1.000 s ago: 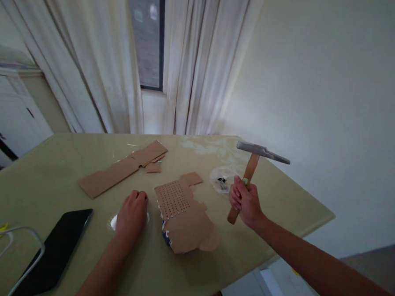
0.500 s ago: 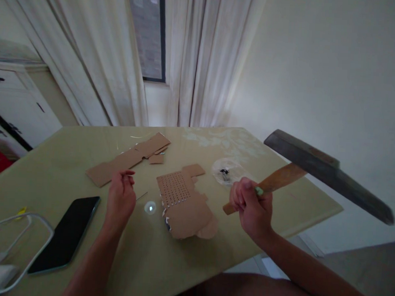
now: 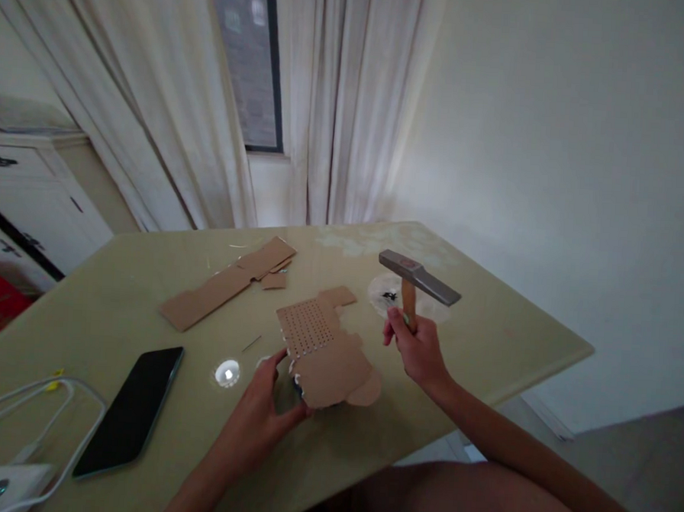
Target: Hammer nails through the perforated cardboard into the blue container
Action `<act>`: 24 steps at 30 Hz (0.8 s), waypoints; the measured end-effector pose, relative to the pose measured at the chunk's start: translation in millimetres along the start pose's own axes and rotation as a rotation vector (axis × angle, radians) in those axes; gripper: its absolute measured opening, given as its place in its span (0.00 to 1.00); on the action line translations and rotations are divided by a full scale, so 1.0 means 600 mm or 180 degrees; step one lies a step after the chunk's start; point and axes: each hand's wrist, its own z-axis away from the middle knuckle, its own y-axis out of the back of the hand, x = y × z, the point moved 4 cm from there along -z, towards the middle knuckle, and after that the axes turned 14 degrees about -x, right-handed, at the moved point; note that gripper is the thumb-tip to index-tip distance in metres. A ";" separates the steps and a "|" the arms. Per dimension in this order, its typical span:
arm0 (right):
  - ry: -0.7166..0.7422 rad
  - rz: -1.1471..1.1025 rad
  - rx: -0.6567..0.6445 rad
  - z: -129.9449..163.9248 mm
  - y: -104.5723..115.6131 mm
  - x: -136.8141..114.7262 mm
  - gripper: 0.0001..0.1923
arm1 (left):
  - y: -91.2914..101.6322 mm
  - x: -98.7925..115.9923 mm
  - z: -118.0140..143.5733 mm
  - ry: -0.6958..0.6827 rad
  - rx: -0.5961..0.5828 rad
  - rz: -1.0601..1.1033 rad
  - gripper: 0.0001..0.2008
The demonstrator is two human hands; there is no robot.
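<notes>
A hammer (image 3: 411,269) with a grey metal head and a wooden handle is raised over the table, my right hand (image 3: 420,348) closed round its handle. Nearer me lies a brown cardboard piece (image 3: 333,366) with rows of small holes in its upper left part and a ragged white left edge. Something dark shows under that edge. My left hand (image 3: 262,405) grips the left corner of this cardboard, thumb at the lower edge and fingers at the left side. A thin needle-like metal rod (image 3: 252,344) lies on the table beyond the left hand.
A long cardboard strip (image 3: 214,294) with scraps lies further back. Behind the hammer sits a clear round plastic piece (image 3: 379,288) with small black bits. At left are a black phone (image 3: 130,413), a white cable (image 3: 77,383) and a white charger (image 3: 12,483).
My left hand has moved right and down to the cardboard's left edge. The hammer has swung down and left, and its head now points away from me.
</notes>
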 end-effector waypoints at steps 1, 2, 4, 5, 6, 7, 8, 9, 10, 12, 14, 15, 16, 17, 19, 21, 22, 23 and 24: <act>-0.0102 0.0068 0.0002 -0.003 -0.001 0.009 0.36 | 0.002 0.002 -0.007 -0.0037 -0.0049 0.0015 0.43; -0.0202 0.0122 0.0003 -0.005 -0.004 0.018 0.36 | 0.003 0.004 -0.015 -0.0072 -0.0099 0.0042 0.43; -0.0358 0.0137 -0.0067 -0.010 -0.012 0.034 0.35 | 0.006 0.010 -0.029 -0.0131 -0.0191 0.0109 0.40; -0.0415 0.0143 -0.0123 -0.012 -0.017 0.041 0.35 | 0.006 0.012 -0.035 -0.0159 -0.0242 0.0138 0.38; -0.0463 0.0148 -0.0187 -0.014 -0.022 0.047 0.34 | 0.006 0.014 -0.040 -0.0181 -0.0286 0.0173 0.37; -0.0502 0.0151 -0.0267 -0.016 -0.028 0.051 0.33 | 0.005 0.014 -0.044 -0.0195 -0.0333 0.0217 0.35; -0.0536 0.0142 -0.0348 -0.017 -0.032 0.054 0.33 | 0.004 0.014 -0.046 -0.0202 -0.0383 0.0272 0.34; -0.0566 0.0114 -0.0433 -0.018 -0.037 0.056 0.32 | 0.003 0.012 -0.047 -0.0203 -0.0433 0.0341 0.33; -0.0593 0.0077 -0.0514 -0.019 -0.041 0.057 0.32 | 0.002 0.010 -0.048 -0.0201 -0.0483 0.0420 0.32; -0.0646 0.0003 -0.0666 -0.020 -0.048 0.057 0.32 | 0.004 0.005 -0.048 -0.0189 -0.0559 0.0572 0.32; -0.0669 0.0016 -0.0769 -0.023 -0.054 0.056 0.32 | 0.011 -0.001 -0.047 -0.0141 -0.0604 0.0672 0.33; -0.0655 0.0073 -0.0812 -0.024 -0.056 0.055 0.32 | 0.017 -0.004 -0.047 -0.0100 -0.0623 0.0708 0.33; -0.0622 0.0157 -0.0824 -0.026 -0.057 0.053 0.32 | 0.024 -0.006 -0.046 -0.0061 -0.0641 0.0742 0.33; -0.0573 0.0250 -0.0804 -0.029 -0.056 0.051 0.32 | 0.031 -0.008 -0.045 -0.0032 -0.0661 0.0774 0.33; -0.0471 0.0372 -0.0710 -0.035 -0.051 0.045 0.32 | 0.046 -0.011 -0.041 -0.0029 -0.0726 0.0862 0.34; -0.0409 0.0266 -0.0676 -0.042 -0.045 0.035 0.32 | 0.061 -0.015 -0.033 -0.0024 -0.0797 0.0915 0.39; -0.0361 0.0126 -0.0712 -0.047 -0.043 0.028 0.32 | 0.070 -0.020 -0.027 0.0013 -0.0832 0.0906 0.43; -0.0274 -0.0031 -0.0744 -0.053 -0.041 0.018 0.31 | 0.079 -0.026 -0.019 0.0090 -0.0870 0.0858 0.48; -0.0170 -0.0157 -0.0774 -0.058 -0.039 0.005 0.29 | 0.090 -0.034 -0.009 0.0206 -0.0880 0.0779 0.52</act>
